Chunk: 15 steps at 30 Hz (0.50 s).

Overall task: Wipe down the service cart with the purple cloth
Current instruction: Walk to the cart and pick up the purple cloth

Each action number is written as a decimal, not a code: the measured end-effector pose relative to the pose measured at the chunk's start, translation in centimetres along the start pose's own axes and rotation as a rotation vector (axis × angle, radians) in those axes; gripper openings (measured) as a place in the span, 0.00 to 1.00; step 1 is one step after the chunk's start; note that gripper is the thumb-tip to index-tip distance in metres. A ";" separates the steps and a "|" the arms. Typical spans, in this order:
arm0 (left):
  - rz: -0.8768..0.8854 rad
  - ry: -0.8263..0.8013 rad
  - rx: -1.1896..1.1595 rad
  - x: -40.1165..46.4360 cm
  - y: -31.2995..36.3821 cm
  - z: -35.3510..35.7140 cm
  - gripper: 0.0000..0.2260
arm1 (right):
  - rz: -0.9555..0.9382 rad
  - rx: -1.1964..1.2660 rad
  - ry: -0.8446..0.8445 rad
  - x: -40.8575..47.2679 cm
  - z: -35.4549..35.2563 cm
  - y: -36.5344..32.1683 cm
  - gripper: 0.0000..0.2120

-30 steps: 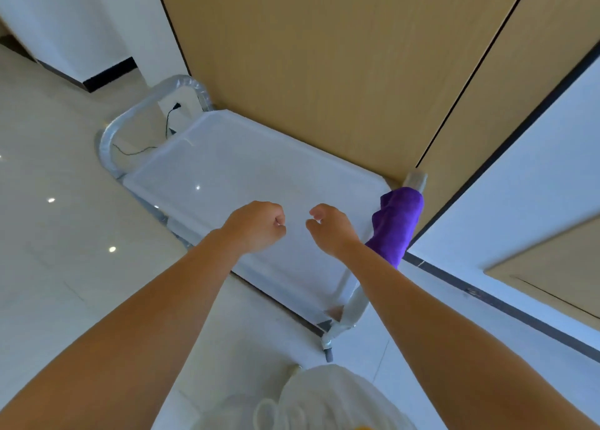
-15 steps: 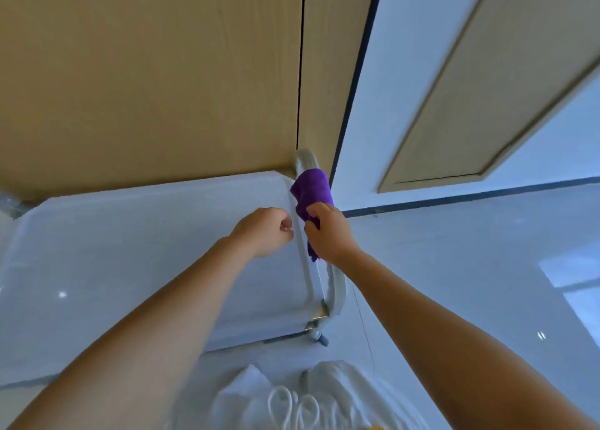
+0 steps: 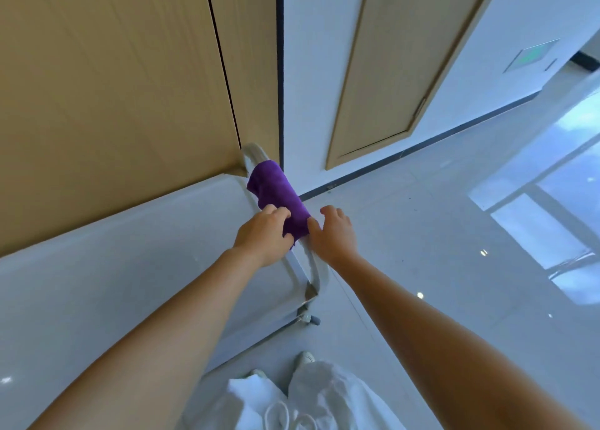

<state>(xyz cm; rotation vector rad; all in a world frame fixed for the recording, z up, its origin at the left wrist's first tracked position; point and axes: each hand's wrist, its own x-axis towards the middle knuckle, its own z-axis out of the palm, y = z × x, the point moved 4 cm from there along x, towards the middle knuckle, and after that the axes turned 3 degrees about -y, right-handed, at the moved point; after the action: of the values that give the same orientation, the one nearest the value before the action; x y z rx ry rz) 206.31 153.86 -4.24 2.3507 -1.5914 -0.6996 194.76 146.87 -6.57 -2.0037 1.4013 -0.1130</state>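
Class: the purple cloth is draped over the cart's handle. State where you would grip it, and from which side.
Grip the near end of the cloth, from above, one of the hands on each side. It hangs folded over the handle, so lifting upward should free it.

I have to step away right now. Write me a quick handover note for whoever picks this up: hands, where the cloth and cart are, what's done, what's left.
Left hand: fingers curled onto the near end of the purple cloth, gripping it.
Right hand: at the cloth's other side, thumb touching it, fingers loosely spread; no firm grip visible.
Cloth: draped over the cart handle at the end of the service cart, which stands against the wood wall panel.
Done: the cloth is reached and taken hold of.
Left: lift the cloth off the handle and wipe the cart; no wiping is visible yet.
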 end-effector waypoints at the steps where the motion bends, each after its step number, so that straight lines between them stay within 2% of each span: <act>1: 0.004 0.001 0.004 0.2 0.0 0.0 0.19 | 0.051 -0.006 -0.012 0.4 0.1 0.3 0.21; 6: 0.004 0.033 0.015 1.4 -0.3 -0.2 0.21 | 0.296 0.368 -0.226 2.8 1.8 0.5 0.32; 8: -0.006 0.036 0.016 1.7 -0.3 -0.1 0.22 | 0.403 0.545 -0.306 3.4 2.4 0.3 0.31; 10: -0.020 0.030 0.008 2.1 -0.1 0.0 0.22 | 0.480 0.682 -0.359 3.8 2.6 0.4 0.25; 12: -0.035 0.018 -0.006 2.4 0.1 0.3 0.21 | 0.505 0.758 -0.359 4.1 2.5 0.6 0.22; 15: -0.057 0.009 -0.034 2.7 0.2 0.4 0.22 | 0.514 0.844 -0.334 4.6 2.3 1.1 0.25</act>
<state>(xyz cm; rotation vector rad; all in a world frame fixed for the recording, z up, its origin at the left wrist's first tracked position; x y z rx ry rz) 206.80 151.34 -5.20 2.3793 -1.5024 -0.7208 196.75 143.81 -10.32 -0.9020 1.3006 -0.1077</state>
